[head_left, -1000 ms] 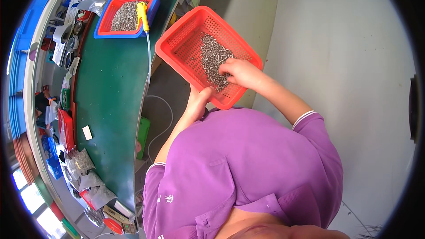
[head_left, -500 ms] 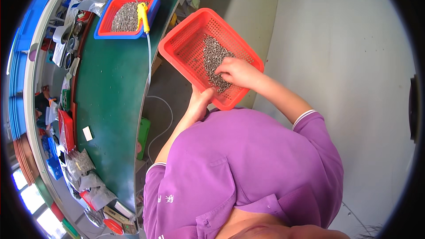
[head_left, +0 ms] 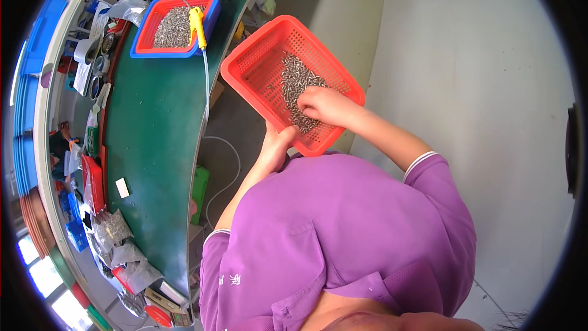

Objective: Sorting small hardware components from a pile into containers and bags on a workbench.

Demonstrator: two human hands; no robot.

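Observation:
Off the right side of the table, a red perforated plastic basket (head_left: 254, 58) is held up at a tilt in front of my body. My left hand (head_left: 279, 145) grips its near left edge, thumb over the rim, the other fingers hidden beneath. Inside lies a heap of small metal pins or screws (head_left: 295, 79), too small to name for sure. My right hand (head_left: 323, 106) reaches in over the near right side, fingers curled down into the small metal parts. Whether any are between its fingertips is hidden.
On the green table (head_left: 153, 129), a red basket of similar parts sits in a blue tray (head_left: 139, 48), a yellow air gun (head_left: 196, 24) on its rim, its hose hanging off the edge. Plastic bags (head_left: 113, 228) and a scale (head_left: 168, 306) line the table's near left. A grey wall (head_left: 465, 86) stands right.
The view has shifted very slightly. My right hand's fingers have curled a little more among the metal parts; my left hand keeps its hold on the basket.

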